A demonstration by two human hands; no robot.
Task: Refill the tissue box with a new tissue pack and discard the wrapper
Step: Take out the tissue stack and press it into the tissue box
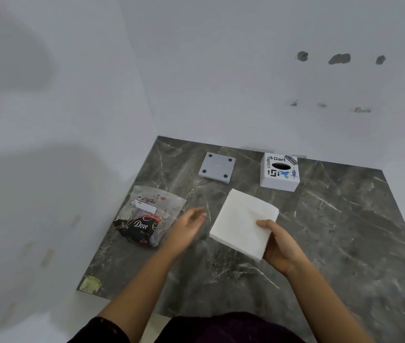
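Bare marble (320, 231) right of tissue box (279, 173)

A dark grey marble-patterned table (320, 243) sits pushed into the corner of a white-walled room. On it lie a crumpled clear plastic wrapper (147, 216) printed "Dove" at the left, a grey square base plate (217, 168) with four dark pads near the back edge, and a white sticker-covered tissue box (279, 173) to its right.

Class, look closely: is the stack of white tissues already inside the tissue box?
No: the right hand holds the tissue stack above the table, apart from the tissue box.
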